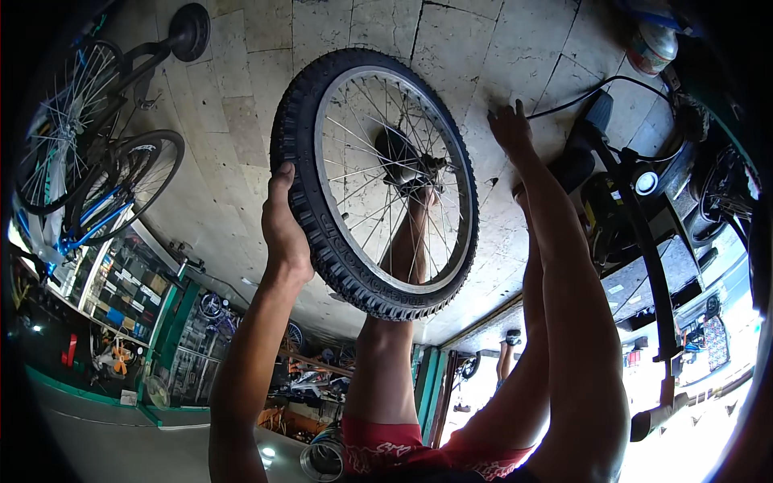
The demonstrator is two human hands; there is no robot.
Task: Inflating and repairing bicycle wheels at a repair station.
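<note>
A bicycle wheel (pixel 295 173) with a black knobby tyre, silver rim and wire spokes stands tilted in front of me. My left hand (pixel 283 221) grips its tyre at the left side, thumb over the tread. To the right of the wheel, apart from it, my right hand (pixel 510 133) is low over the floor, closed around the end of a thin black hose (pixel 600 82). The fitting at the hose end is too small and dark to make out. The hose curves right toward a black floor pump (pixel 646 249) with a round gauge (pixel 646 183).
Through the spokes my left foot (pixel 398 157) shows on the tiled floor (pixel 233 105). Bicycles (pixel 105 197) stand at the left, near a glass display case (pixel 129 286). A plastic bottle (pixel 652 48) is at the far right. Daylight comes from an opening at lower right.
</note>
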